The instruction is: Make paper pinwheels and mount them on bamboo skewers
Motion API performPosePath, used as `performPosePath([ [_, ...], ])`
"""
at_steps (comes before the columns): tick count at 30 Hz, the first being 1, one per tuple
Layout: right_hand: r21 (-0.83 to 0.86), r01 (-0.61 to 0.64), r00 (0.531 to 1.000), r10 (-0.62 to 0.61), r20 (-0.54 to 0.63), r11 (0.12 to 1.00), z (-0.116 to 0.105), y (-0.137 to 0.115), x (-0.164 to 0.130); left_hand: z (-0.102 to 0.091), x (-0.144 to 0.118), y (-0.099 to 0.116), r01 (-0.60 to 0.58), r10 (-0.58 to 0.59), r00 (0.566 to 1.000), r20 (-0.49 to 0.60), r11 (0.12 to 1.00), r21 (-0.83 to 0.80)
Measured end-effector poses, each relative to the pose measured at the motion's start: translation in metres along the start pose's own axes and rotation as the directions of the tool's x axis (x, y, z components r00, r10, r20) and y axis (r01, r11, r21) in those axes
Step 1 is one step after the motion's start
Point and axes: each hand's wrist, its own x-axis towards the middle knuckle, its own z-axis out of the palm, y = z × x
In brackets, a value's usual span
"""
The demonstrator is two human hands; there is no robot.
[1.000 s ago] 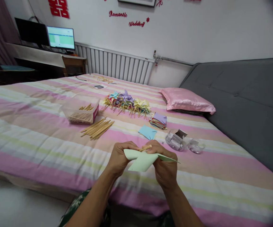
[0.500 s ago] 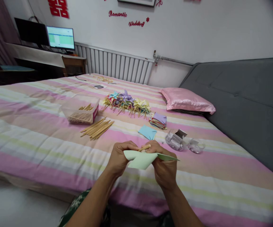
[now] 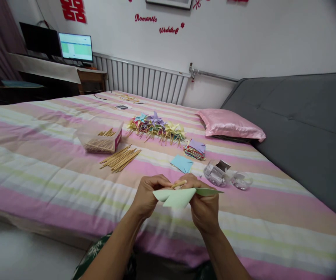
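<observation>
A pale green paper pinwheel hangs between my hands, its blades curled and facing down. Behind the paper, a short end of a wooden stick shows between my fingertips. My left hand is closed at the stick and the left edge of the paper. My right hand is closed around the right side of the paper, with its fingers by the stick's end. The exact spot where stick and paper meet is hidden. Just beyond my hands lies a light blue paper square with cut corners.
Loose wooden sticks lie beside a clear plastic box holding more sticks. Finished pinwheels are heaped farther back. A stack of coloured paper, a clear container and its lid sit to the right. A pink pillow is behind.
The green paper has tilted slightly, so its lower blade looks shorter and its right tip sits a little higher. Both hands keep hold in almost the same place.
</observation>
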Motion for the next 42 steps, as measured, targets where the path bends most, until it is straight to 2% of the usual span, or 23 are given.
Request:
performPosePath([
  [10,0.070,-0.058,0.998,0.056,0.033,0.996,0.000,0.001,0.000,0.001,0.000,-0.001,0.029,-0.029,1.000,0.010,0.999,-0.023],
  [26,0.070,-0.051,0.998,0.048,0.047,0.996,-0.002,0.003,0.003,0.000,-0.001,-0.004,0.030,-0.026,0.998,0.050,0.997,-0.065],
  [42,0.139,-0.103,0.994,0.098,0.043,0.985,-0.007,0.009,0.002,0.001,-0.002,-0.004,0.027,-0.027,0.998,0.052,1.000,-0.003],
])
